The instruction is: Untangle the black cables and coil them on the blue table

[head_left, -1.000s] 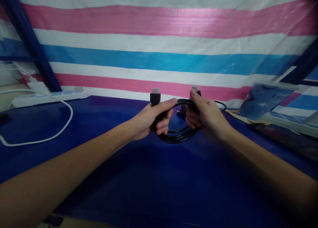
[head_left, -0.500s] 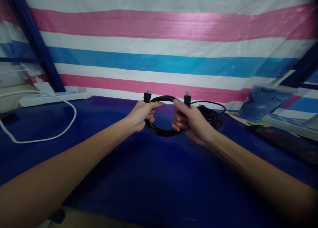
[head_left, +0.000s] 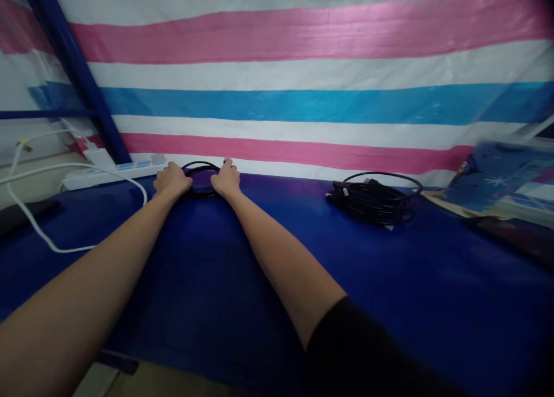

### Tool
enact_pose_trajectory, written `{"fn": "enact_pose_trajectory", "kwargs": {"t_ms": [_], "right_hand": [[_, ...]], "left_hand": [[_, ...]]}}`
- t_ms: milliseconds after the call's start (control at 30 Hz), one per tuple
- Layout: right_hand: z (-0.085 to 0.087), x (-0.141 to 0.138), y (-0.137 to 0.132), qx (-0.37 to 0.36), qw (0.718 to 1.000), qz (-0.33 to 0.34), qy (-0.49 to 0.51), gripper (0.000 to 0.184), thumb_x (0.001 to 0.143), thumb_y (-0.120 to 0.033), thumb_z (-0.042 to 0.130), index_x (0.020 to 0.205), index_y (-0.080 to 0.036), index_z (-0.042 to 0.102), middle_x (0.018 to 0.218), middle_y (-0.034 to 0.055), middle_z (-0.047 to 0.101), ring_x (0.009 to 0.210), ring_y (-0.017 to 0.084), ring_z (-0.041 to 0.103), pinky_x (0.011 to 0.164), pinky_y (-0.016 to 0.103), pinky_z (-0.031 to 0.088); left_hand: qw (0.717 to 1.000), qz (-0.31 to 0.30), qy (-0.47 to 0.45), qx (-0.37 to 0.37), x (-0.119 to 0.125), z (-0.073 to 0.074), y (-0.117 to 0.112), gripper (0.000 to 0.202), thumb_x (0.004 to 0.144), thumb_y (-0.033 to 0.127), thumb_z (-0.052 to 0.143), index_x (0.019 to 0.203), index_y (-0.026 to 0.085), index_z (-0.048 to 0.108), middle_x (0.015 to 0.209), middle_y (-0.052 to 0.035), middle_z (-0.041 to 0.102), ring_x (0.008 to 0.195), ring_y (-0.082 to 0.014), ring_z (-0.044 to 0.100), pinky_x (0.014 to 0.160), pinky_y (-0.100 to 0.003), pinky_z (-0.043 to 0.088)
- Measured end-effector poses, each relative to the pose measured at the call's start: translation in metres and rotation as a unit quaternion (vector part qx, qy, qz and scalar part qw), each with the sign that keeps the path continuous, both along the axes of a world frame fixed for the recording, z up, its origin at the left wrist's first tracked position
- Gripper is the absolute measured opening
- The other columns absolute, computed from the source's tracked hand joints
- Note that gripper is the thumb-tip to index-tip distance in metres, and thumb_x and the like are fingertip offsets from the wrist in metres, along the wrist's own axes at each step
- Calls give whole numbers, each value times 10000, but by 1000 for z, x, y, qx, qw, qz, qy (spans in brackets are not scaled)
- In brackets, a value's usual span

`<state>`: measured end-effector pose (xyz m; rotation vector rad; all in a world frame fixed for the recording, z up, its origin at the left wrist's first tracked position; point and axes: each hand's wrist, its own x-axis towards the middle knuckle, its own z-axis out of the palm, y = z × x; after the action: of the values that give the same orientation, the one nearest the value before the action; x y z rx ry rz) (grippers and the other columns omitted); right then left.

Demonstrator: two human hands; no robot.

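Note:
A coiled black cable lies at the back left of the blue table top, close to the striped sheet. My left hand grips its left side with closed fingers. My right hand grips its right side, fingers curled over the coil and one plug end. Both arms are stretched far forward. A second bundle of black cables rests on the table further right, away from both hands.
A white power strip with a white cord lies left of the coil by a blue metal post. A dark flat object sits at the far left. Blue printed packaging lies at the right.
Both hands carried the coiled cable from the middle, where it was held above the table, to the back left and lowered it to the surface. The view shifted left.

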<state>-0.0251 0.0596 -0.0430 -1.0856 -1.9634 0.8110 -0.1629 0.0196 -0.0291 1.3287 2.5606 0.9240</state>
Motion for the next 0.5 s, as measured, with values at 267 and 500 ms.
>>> {"fn": "enact_pose_trajectory", "kwargs": {"t_ms": [267,500], "right_hand": [[-9,-4,4,30,997,-33,-57,453,856,-283,442,1274,-107,434,1388,227,418,1282,369,381,1022,538,316],[-11,-2,16,6,998,14,-64,326,876,-258,382,1099,-127,580,1162,166,637,1121,302,556,968,440,399]], "left_hand": [[979,-119,159,-35,8,0,7,731,869,597,235,1464,175,278,1531,-128,274,1393,-355,245,1092,-569,219],[947,-222,177,-150,11,-12,19,697,862,632,132,1472,320,262,1549,-18,215,1414,-349,195,1099,-601,156]]}}
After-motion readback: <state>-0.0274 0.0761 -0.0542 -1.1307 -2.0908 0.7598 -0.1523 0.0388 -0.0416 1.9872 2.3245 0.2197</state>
